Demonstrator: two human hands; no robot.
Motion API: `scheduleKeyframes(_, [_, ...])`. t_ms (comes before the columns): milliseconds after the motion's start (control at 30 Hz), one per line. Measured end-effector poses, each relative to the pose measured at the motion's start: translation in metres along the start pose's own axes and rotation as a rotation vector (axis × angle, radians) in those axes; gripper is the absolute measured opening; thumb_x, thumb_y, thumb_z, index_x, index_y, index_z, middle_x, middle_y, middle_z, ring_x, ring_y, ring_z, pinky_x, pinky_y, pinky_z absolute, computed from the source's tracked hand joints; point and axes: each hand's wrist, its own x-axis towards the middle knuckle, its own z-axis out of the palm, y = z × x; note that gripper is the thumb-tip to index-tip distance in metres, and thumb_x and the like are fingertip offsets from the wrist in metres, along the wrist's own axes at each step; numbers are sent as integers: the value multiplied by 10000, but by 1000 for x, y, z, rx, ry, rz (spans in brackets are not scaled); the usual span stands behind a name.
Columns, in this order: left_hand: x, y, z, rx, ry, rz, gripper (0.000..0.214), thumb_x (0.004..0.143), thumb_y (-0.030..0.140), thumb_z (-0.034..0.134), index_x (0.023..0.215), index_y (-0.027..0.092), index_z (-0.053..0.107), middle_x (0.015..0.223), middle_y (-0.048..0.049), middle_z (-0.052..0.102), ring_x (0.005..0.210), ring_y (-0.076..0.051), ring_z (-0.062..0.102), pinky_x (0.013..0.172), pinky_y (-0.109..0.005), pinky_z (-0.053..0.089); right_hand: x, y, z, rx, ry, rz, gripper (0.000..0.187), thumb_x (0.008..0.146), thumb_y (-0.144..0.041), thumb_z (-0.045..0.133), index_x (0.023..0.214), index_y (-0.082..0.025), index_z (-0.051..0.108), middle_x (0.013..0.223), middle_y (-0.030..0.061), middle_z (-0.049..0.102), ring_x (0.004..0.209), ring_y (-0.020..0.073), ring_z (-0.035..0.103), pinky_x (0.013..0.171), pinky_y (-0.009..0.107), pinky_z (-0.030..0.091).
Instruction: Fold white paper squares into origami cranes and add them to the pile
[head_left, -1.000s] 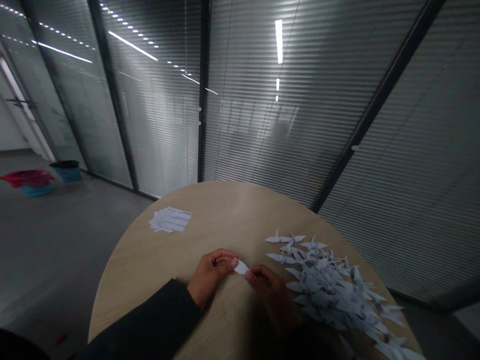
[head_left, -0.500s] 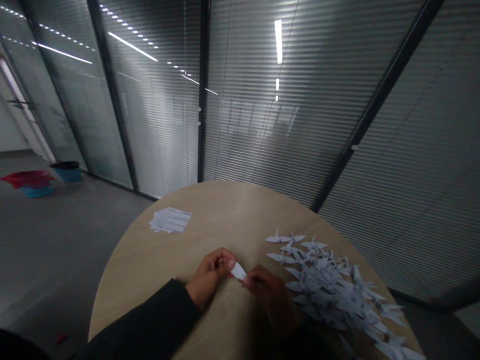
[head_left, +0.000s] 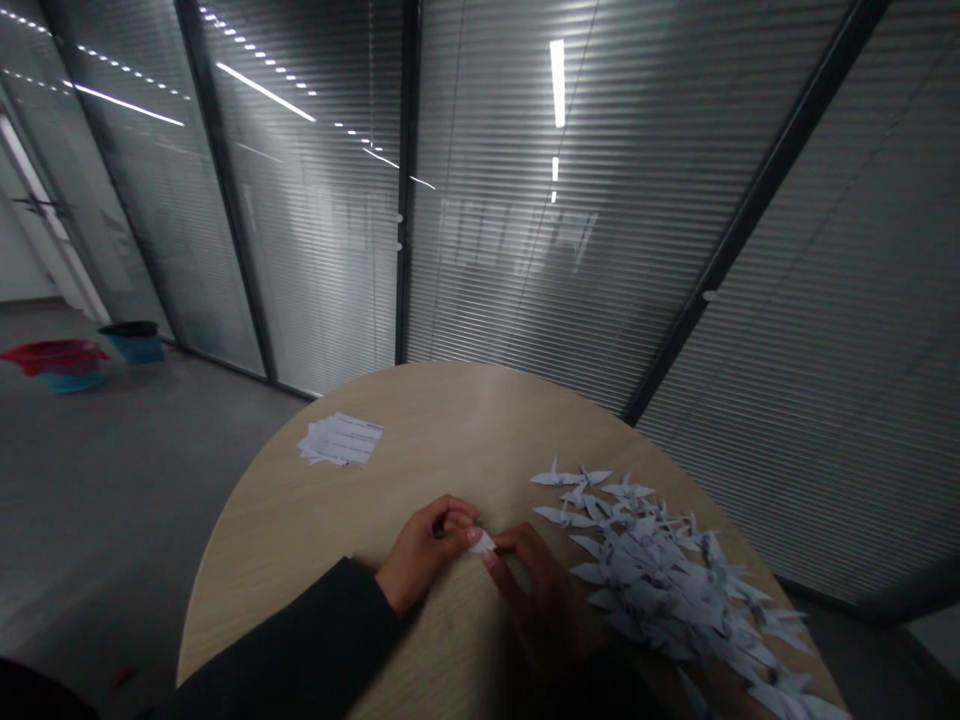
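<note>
A small white folded paper piece (head_left: 482, 543) is pinched between both hands just above the round wooden table (head_left: 420, 440). My left hand (head_left: 427, 550), in a dark sleeve, grips its left side with thumb and fingers curled. My right hand (head_left: 540, 595) holds its right end with the fingertips closed on it. Most of the paper is covered by the fingers.
A heap of several white folded paper cranes (head_left: 660, 580) spreads over the table's right side. A small stack of paper sheets (head_left: 341, 440) lies at the far left of the table. Glass walls with blinds stand behind; red and blue tubs (head_left: 71, 362) sit on the floor at left.
The hands have drawn closer together and the paper piece now shows less between the fingers. The right hand's fingers have shifted forward over it.
</note>
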Motion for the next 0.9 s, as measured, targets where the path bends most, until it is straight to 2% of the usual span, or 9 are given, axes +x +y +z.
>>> scheduleKeyframes(100, [-1, 4, 1, 1, -87, -42, 439, 606, 523, 801, 768, 132, 686, 593, 1, 593, 565, -127, 516, 592, -257, 408, 1, -2, -1, -7, 6, 14, 145, 886, -330, 547, 782, -236, 582, 769, 2, 600, 740, 166, 602, 695, 262, 457])
scheduleKeyframes(200, [-3, 6, 1, 4, -115, -54, 419, 613, 512, 802, 774, 136, 713, 646, -29, 653, 612, -152, 567, 636, -275, 434, 1, -3, -2, -6, -4, 29, 130, 860, -334, 577, 773, -238, 571, 759, -5, 602, 726, 164, 607, 678, 259, 464])
scheduleKeyframes(467, [-4, 5, 1, 1, -129, -41, 382, 635, 476, 803, 814, 145, 744, 707, -47, 697, 654, -166, 604, 652, -272, 450, 0, 0, 0, -16, 31, 27, 127, 820, -331, 624, 750, -244, 563, 742, -4, 592, 710, 171, 598, 665, 271, 471])
scheduleKeyframes(633, [-6, 10, 3, -44, -141, -55, 420, 635, 507, 799, 836, 143, 737, 722, -51, 706, 691, -181, 632, 709, -299, 485, 0, -4, -1, -57, 9, 23, 122, 880, -310, 542, 783, -237, 548, 775, 10, 589, 739, 170, 593, 683, 275, 462])
scheduleKeyframes(800, [-8, 17, 7, -75, -126, -73, 468, 646, 579, 759, 797, 138, 718, 779, -54, 706, 753, -200, 651, 752, -319, 503, -1, 1, -1, -63, 18, -10, 107, 893, -290, 494, 821, -237, 553, 793, 11, 576, 751, 172, 590, 684, 276, 466])
scheduleKeyframes(900, [-9, 19, 8, -44, -127, -70, 461, 659, 567, 756, 817, 137, 708, 786, -57, 706, 776, -211, 654, 766, -325, 500, -1, 3, -1, -63, 7, -22, 101, 899, -269, 482, 826, -232, 542, 798, 12, 569, 748, 166, 586, 684, 272, 466])
